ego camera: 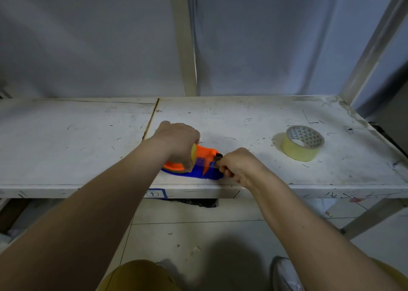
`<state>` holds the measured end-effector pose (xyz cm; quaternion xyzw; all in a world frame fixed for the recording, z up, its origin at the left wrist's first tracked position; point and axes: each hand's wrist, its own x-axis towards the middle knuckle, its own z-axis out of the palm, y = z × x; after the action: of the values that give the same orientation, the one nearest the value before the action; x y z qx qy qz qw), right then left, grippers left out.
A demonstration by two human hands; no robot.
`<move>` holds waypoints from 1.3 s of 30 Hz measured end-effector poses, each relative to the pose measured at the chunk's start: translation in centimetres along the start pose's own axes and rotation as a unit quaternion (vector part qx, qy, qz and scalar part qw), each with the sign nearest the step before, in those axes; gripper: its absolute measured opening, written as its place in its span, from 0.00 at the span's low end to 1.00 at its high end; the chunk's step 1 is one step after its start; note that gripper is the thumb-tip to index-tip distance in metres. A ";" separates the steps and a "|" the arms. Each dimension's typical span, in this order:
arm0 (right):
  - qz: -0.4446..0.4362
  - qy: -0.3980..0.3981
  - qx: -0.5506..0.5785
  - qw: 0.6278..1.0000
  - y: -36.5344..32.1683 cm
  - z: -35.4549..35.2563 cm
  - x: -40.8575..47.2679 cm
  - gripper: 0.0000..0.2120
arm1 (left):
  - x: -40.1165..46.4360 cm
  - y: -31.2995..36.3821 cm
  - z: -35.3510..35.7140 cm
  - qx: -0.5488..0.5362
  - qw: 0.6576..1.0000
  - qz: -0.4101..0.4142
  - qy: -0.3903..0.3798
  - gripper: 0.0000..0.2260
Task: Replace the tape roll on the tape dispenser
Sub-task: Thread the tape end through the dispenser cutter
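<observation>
single head-worn wide-angle view — looking forward and down, close over the table (265,118) edge

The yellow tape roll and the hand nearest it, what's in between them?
Nothing: only bare, scuffed tabletop between the loose tape roll and right hand, in the head view.

Dim, bluish light, soft shadows underneath, wide-angle bending at the edges.
</observation>
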<state>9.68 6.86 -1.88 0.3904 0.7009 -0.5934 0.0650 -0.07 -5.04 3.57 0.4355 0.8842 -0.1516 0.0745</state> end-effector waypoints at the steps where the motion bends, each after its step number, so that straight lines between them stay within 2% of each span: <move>1: 0.004 -0.008 0.013 1.000 -0.1 -0.1 -0.1 0.10 | 0.0 0.0 0.0 -0.001 1.000 0.001 0.001 0.30; 6: 0.012 -0.012 0.056 0.998 -0.2 -0.8 0.1 0.10 | -0.1 0.0 -0.2 -0.007 1.000 0.000 -0.006 0.31; 11: 0.006 0.035 0.008 0.999 0.5 -1.1 1.8 0.09 | -0.1 0.1 -0.2 -0.007 1.000 -0.003 -0.018 0.31; 16: -0.019 0.074 -0.024 0.997 1.3 -0.3 3.8 0.02 | -0.1 0.1 -0.2 -0.010 1.000 -0.004 -0.018 0.31; 21: -0.028 0.103 -0.100 0.989 2.0 -0.6 3.7 0.12 | 0.0 0.1 -0.4 0.000 1.000 -0.005 -0.022 0.31; 27: -0.020 0.086 -0.119 0.989 2.6 -1.9 2.2 0.12 | 0.2 0.1 -0.1 -0.004 1.000 -0.006 -0.020 0.32; 32: -0.016 0.056 -0.082 0.995 2.8 -2.8 1.3 0.08 | 0.3 -0.1 0.1 -0.017 1.000 -0.010 -0.021 0.32; 34: -0.011 0.058 -0.067 0.996 3.2 -3.5 1.3 0.06 | 0.4 -0.2 0.2 -0.026 0.999 -0.008 -0.021 0.32; 37: 0.001 0.077 -0.087 0.993 3.9 -3.8 2.0 0.10 | 0.6 -0.2 0.4 -0.044 0.999 -0.004 -0.019 0.31; 39: -0.005 0.084 -0.106 0.991 4.2 -3.4 2.5 0.06 | 0.6 -0.4 0.7 -0.050 0.999 0.001 -0.016 0.31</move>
<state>11.83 11.03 -5.54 0.4263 0.7643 -0.4818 0.0443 -0.74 -5.03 2.86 0.4296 0.8889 -0.1145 0.1107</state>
